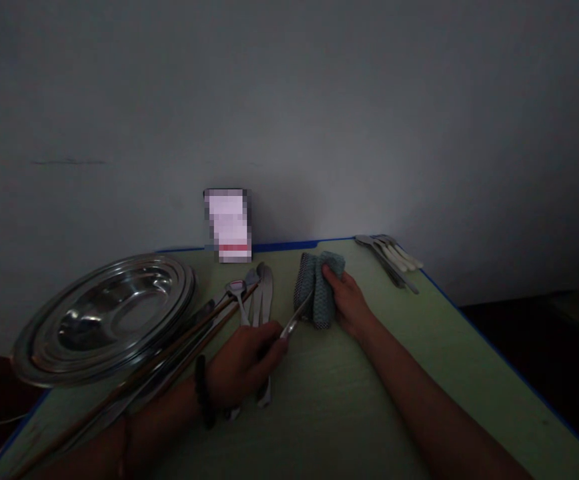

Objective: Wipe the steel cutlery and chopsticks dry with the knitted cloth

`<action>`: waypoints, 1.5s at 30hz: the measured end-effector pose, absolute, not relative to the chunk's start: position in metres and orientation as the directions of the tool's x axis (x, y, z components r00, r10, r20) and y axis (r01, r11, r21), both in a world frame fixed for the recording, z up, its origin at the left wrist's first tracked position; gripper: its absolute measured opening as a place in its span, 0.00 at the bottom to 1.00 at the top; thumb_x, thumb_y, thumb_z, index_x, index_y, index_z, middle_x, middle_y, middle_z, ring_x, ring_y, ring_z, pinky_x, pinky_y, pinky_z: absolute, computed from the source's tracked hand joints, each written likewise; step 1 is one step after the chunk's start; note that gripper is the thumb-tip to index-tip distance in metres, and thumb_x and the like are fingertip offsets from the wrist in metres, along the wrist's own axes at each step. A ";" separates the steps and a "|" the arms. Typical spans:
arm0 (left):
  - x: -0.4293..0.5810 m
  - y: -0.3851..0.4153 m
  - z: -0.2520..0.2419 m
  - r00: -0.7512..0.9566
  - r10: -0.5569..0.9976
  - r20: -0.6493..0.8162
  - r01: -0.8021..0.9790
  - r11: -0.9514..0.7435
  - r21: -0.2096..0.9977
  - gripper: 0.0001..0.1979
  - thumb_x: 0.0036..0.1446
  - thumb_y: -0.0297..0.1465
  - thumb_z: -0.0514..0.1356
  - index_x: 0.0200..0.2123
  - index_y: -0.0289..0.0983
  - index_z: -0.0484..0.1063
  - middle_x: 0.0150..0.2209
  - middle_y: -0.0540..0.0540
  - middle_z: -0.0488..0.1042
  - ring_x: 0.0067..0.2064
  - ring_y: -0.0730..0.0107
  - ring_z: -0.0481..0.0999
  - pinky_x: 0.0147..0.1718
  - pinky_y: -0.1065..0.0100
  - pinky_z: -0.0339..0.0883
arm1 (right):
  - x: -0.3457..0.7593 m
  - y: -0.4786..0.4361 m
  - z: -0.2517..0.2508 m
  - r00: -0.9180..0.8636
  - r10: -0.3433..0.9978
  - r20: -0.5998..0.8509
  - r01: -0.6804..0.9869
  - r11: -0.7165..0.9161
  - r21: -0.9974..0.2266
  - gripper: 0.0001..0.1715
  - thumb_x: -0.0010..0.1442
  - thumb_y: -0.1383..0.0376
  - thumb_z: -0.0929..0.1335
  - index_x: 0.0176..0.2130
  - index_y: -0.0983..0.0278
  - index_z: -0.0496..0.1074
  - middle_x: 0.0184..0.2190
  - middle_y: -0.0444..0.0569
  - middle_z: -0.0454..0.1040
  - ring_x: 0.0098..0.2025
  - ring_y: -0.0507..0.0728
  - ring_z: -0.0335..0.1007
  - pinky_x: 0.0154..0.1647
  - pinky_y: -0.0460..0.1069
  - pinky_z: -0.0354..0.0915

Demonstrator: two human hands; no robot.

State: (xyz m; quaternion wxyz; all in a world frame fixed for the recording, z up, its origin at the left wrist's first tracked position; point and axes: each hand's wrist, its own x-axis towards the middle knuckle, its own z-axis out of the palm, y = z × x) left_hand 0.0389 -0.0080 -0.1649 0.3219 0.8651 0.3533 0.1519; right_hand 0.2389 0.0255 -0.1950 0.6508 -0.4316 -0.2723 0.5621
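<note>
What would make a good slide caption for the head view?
Left hand holds a metal utensil against a cloth in the right hand, with metal dishes and cutlery on the table.

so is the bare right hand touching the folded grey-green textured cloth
Touching. The head view shows it plainly: the right hand grips the folded grey-green cloth from its right side, thumb lying directly over the fabric.

Cloth, blue-green, textured, with a dark-and-pale mesh pattern along its left part: folded into upright layers, held raised just right of the frame's centre. Utensil, slim, shiny silver metal: held slanting from lower left to upper right, just below centre, its upper end at the cloth's fold, its lower end hidden in the grip.
</note>
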 end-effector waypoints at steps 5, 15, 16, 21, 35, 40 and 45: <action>0.039 -0.009 -0.162 0.671 0.738 0.069 0.480 -0.503 0.718 0.14 0.61 0.35 0.45 0.30 0.36 0.65 0.20 0.53 0.63 0.22 0.75 0.65 0.20 0.74 0.56 | 0.246 0.025 -0.196 0.139 0.984 -0.113 -0.478 -0.033 -0.878 0.15 0.42 0.62 0.72 0.34 0.60 0.71 0.30 0.43 0.77 0.35 0.57 0.73 0.39 0.53 0.67; 0.038 -0.005 -0.169 0.570 0.806 0.157 0.463 -0.474 0.749 0.14 0.61 0.36 0.45 0.29 0.36 0.64 0.20 0.54 0.61 0.21 0.75 0.62 0.19 0.73 0.54 | 0.248 0.022 -0.197 0.033 0.997 -0.063 -0.431 -0.043 -0.901 0.17 0.43 0.63 0.74 0.36 0.61 0.72 0.30 0.42 0.76 0.31 0.53 0.72 0.39 0.51 0.66; 0.038 -0.004 -0.169 0.569 0.808 0.151 0.491 -0.482 0.726 0.14 0.60 0.36 0.46 0.28 0.36 0.63 0.20 0.53 0.62 0.21 0.75 0.62 0.19 0.73 0.54 | 0.247 0.022 -0.198 0.042 0.998 -0.052 -0.414 -0.030 -0.910 0.16 0.44 0.62 0.74 0.35 0.61 0.72 0.30 0.42 0.76 0.31 0.53 0.71 0.39 0.51 0.66; 0.039 -0.006 -0.166 0.585 0.806 0.091 0.534 -0.467 0.705 0.14 0.61 0.37 0.45 0.28 0.36 0.62 0.20 0.54 0.62 0.21 0.75 0.63 0.19 0.74 0.55 | 0.243 0.025 -0.200 0.145 0.989 -0.025 -0.324 0.023 -0.946 0.16 0.48 0.52 0.70 0.30 0.62 0.72 0.28 0.43 0.75 0.32 0.53 0.70 0.37 0.49 0.64; 0.043 -0.009 -0.164 0.651 0.706 0.277 0.565 -0.695 0.444 0.14 0.58 0.32 0.49 0.23 0.36 0.66 0.23 0.49 0.66 0.27 0.70 0.66 0.28 0.69 0.59 | 0.241 0.024 -0.192 0.191 0.954 -0.230 -0.426 -0.130 -0.895 0.21 0.47 0.46 0.69 0.27 0.62 0.72 0.20 0.43 0.73 0.32 0.56 0.72 0.33 0.49 0.65; 0.043 -0.010 -0.167 0.694 0.671 0.261 0.557 -0.730 0.396 0.13 0.59 0.31 0.50 0.23 0.35 0.66 0.24 0.48 0.66 0.29 0.69 0.66 0.31 0.68 0.60 | 0.240 0.023 -0.190 0.191 0.956 -0.221 -0.411 -0.126 -0.903 0.21 0.48 0.47 0.69 0.28 0.62 0.72 0.20 0.44 0.73 0.33 0.56 0.72 0.35 0.49 0.66; 0.044 -0.008 -0.169 0.718 0.648 0.254 0.547 -0.751 0.370 0.12 0.58 0.30 0.51 0.23 0.35 0.65 0.24 0.48 0.66 0.29 0.69 0.66 0.31 0.67 0.60 | 0.241 0.024 -0.191 0.189 0.955 -0.228 -0.380 -0.143 -0.914 0.22 0.49 0.47 0.68 0.29 0.63 0.73 0.22 0.45 0.74 0.33 0.56 0.72 0.35 0.49 0.65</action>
